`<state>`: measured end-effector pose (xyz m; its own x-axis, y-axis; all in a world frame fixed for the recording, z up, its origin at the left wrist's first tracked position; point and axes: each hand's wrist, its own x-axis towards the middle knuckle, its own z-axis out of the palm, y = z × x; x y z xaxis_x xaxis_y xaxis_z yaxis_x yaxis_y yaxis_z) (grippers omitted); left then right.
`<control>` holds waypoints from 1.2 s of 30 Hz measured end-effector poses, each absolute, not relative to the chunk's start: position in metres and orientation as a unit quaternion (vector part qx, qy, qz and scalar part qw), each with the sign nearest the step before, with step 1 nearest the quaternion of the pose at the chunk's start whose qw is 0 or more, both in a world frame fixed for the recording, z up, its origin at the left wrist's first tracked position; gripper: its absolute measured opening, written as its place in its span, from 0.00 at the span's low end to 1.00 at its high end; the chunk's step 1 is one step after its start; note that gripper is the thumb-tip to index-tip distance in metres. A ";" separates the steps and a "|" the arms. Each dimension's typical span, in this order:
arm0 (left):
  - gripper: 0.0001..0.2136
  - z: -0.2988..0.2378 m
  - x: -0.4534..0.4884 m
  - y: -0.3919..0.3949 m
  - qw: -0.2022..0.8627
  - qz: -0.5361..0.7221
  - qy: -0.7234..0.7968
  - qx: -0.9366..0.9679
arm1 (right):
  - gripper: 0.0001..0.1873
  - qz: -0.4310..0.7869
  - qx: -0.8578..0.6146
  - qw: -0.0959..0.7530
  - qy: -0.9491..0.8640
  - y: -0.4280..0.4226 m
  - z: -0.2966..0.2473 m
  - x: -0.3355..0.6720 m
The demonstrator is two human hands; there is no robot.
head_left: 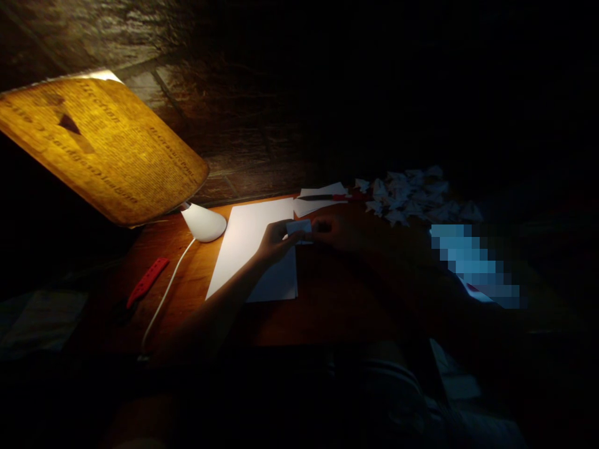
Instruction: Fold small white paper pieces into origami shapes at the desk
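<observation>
The scene is very dark, lit only from the left. My left hand and my right hand meet over the wooden table. Both pinch a small folded piece of white paper between their fingertips, the left hand at its left end and the right hand at its right end. Under my left hand lies a large white sheet, flat on the table. The right hand is in shadow and only dimly seen.
A white lamp base with a white cable stands at the left, beside a tilted yellow printed sheet. A red tool lies front left. Scissors on paper and several small folded white pieces lie at the back.
</observation>
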<state>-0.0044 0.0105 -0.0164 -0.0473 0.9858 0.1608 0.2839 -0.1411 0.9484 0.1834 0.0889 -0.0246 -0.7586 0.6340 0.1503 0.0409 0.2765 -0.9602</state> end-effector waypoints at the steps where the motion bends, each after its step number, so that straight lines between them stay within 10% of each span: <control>1: 0.20 -0.016 -0.004 0.010 0.375 0.482 0.541 0.578 | 0.23 0.565 -0.222 0.265 -0.749 0.089 -0.023 0.184; 36: 0.23 -0.022 -0.009 0.013 0.461 0.469 0.523 0.543 | 0.14 0.598 -0.182 0.201 -0.755 0.084 -0.014 0.189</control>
